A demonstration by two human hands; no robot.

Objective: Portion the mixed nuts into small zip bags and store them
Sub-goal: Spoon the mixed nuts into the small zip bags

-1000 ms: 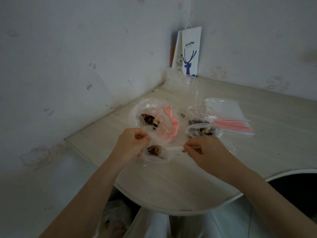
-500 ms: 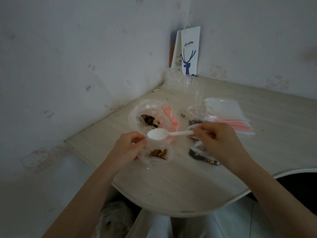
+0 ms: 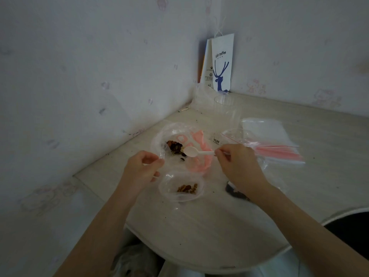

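My left hand is closed in a narrow pinch, thumb against forefinger, on the clear rim of the big nut bag at its near-left edge. My right hand pinches the handle end of a white plastic spoon, fingers curled round it. The spoon lies level and reaches from the big nut bag's right side across its pink print, with its bowl just beside the mixed nuts heaped inside. The bowl looks bare, though the light is dim.

Just nearer to me than the big nut bag, a small zip bag lies on the bench with its mouth gaping and a little heap of nuts inside; neither hand touches it. To the near right of the big nut bag, another small filled bag shows dark under my right wrist, mostly hidden. Right of the big nut bag lies a stack of empty zip bags with red seal strips. Beyond it, toward the corner, stand a clear plastic cup and a white paper coffee bag against the wall.
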